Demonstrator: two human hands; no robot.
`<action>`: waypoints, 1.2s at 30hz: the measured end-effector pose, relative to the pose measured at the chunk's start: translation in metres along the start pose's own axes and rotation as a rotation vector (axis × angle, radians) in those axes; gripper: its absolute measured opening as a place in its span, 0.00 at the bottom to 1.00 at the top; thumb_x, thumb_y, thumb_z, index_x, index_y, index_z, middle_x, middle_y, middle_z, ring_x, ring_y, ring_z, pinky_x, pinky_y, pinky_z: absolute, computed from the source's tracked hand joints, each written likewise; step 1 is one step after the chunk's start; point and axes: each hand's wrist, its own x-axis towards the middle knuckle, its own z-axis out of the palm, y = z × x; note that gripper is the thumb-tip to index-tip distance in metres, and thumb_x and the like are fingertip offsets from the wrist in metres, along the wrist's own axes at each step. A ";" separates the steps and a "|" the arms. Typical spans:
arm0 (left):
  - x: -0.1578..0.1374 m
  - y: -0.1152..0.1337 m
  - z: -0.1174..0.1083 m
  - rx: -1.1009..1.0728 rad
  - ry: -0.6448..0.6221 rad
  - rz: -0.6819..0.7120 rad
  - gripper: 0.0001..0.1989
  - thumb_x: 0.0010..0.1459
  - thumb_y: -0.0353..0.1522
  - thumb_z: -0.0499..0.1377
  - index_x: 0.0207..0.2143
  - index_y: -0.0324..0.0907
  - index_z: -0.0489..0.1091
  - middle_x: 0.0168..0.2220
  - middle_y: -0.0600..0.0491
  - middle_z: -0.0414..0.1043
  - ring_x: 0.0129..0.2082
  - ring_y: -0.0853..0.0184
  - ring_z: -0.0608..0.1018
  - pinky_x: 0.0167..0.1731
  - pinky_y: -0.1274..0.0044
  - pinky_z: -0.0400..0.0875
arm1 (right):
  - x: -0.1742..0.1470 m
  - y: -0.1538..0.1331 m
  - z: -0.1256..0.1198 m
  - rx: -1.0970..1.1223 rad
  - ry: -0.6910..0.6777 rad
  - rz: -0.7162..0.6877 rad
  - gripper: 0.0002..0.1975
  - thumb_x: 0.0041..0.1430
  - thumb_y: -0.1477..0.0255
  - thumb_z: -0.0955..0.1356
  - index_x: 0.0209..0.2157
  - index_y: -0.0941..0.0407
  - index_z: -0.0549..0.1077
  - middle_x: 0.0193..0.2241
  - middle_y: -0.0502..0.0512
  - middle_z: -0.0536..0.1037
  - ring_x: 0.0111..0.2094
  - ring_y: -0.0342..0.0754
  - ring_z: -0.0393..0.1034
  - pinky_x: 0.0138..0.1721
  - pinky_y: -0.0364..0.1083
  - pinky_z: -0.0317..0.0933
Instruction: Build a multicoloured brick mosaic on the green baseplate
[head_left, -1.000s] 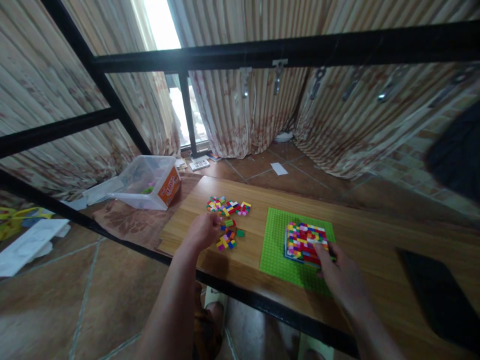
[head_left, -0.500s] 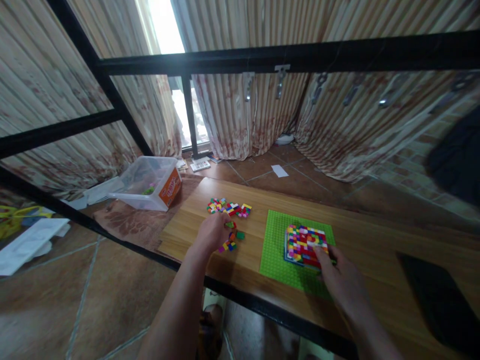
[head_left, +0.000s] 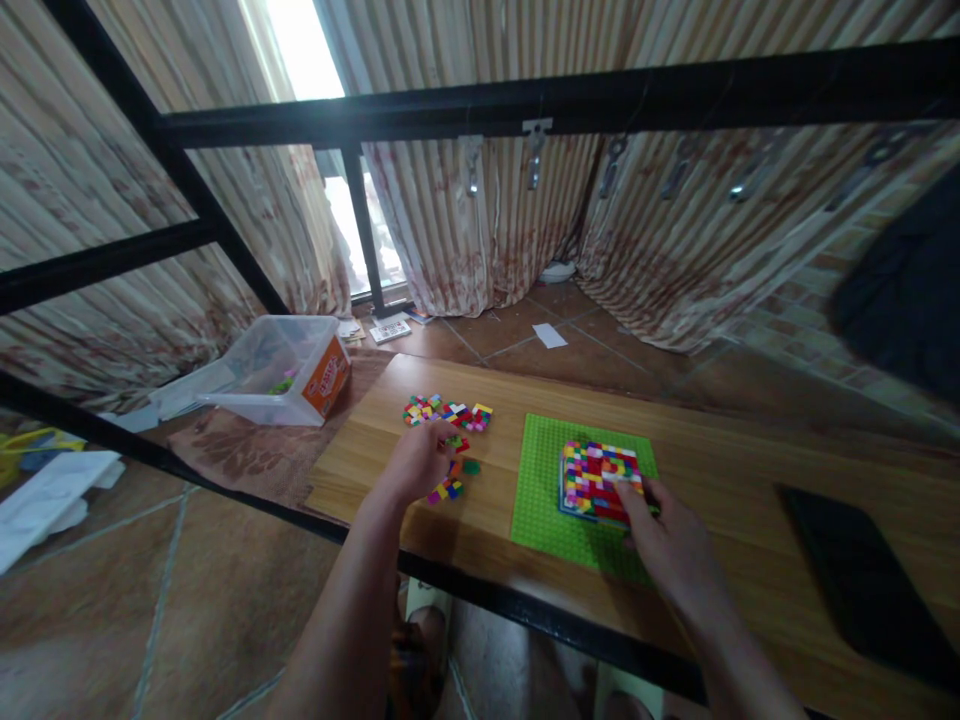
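A block built of small multicoloured toy bricks [head_left: 592, 475] sits on a green studded baseplate [head_left: 536, 510]. My right hand [head_left: 671, 530] grips its right edge, the thumb on top and the fingers curled round the side. At the left, loose toy bricks [head_left: 455, 415] lie in small heaps on the wooden table. My left hand [head_left: 421, 462] is among them, its fingers drawn together by some red and green bricks [head_left: 456, 442]. What lies between those fingertips is too small to make out. Several more loose bricks [head_left: 448, 489] lie just nearer to me.
A clear plastic tub [head_left: 281, 370] with an orange label, some bricks inside, stands beyond the table's left end. A dark flat object [head_left: 855, 570] lies on the table [head_left: 720, 500] at the right. Black metal bars [head_left: 480, 108] cross in front of the curtains.
The whole view has shifted slightly, moving the scene leftward. My left hand stays by the loose bricks, and my right hand keeps its hold on the brick block.
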 end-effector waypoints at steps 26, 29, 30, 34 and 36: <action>0.001 0.018 0.018 -0.238 -0.014 -0.131 0.16 0.55 0.26 0.56 0.44 0.40 0.77 0.28 0.54 0.74 0.29 0.68 0.75 0.36 0.76 0.70 | 0.000 0.000 -0.002 0.000 -0.026 0.003 0.33 0.58 0.47 0.59 0.50 0.58 0.74 0.36 0.64 0.80 0.35 0.58 0.76 0.38 0.52 0.64; 0.000 0.020 0.014 0.148 0.018 -0.102 0.19 0.55 0.24 0.55 0.46 0.44 0.78 0.34 0.50 0.78 0.36 0.64 0.77 0.40 0.74 0.69 | 0.001 0.001 -0.001 -0.004 -0.027 0.009 0.33 0.58 0.47 0.59 0.51 0.58 0.73 0.37 0.63 0.80 0.35 0.58 0.76 0.38 0.52 0.64; -0.001 0.020 0.013 0.240 0.016 -0.101 0.20 0.56 0.24 0.55 0.48 0.44 0.77 0.37 0.48 0.79 0.38 0.62 0.78 0.42 0.73 0.69 | 0.001 0.002 -0.001 -0.005 -0.029 0.012 0.33 0.58 0.47 0.59 0.51 0.58 0.73 0.37 0.64 0.80 0.35 0.58 0.76 0.37 0.52 0.64; -0.003 0.020 0.012 0.417 -0.016 -0.117 0.20 0.57 0.26 0.55 0.50 0.46 0.76 0.43 0.45 0.79 0.45 0.58 0.78 0.46 0.72 0.68 | 0.000 0.003 -0.002 -0.023 -0.032 -0.024 0.32 0.59 0.47 0.59 0.48 0.58 0.74 0.35 0.63 0.81 0.33 0.58 0.76 0.36 0.52 0.64; -0.004 0.021 0.013 0.434 -0.035 -0.128 0.20 0.57 0.27 0.56 0.49 0.47 0.77 0.44 0.46 0.79 0.46 0.58 0.78 0.47 0.73 0.68 | 0.000 0.003 -0.002 -0.028 -0.027 -0.032 0.31 0.59 0.48 0.59 0.48 0.58 0.74 0.34 0.63 0.81 0.32 0.58 0.76 0.36 0.52 0.64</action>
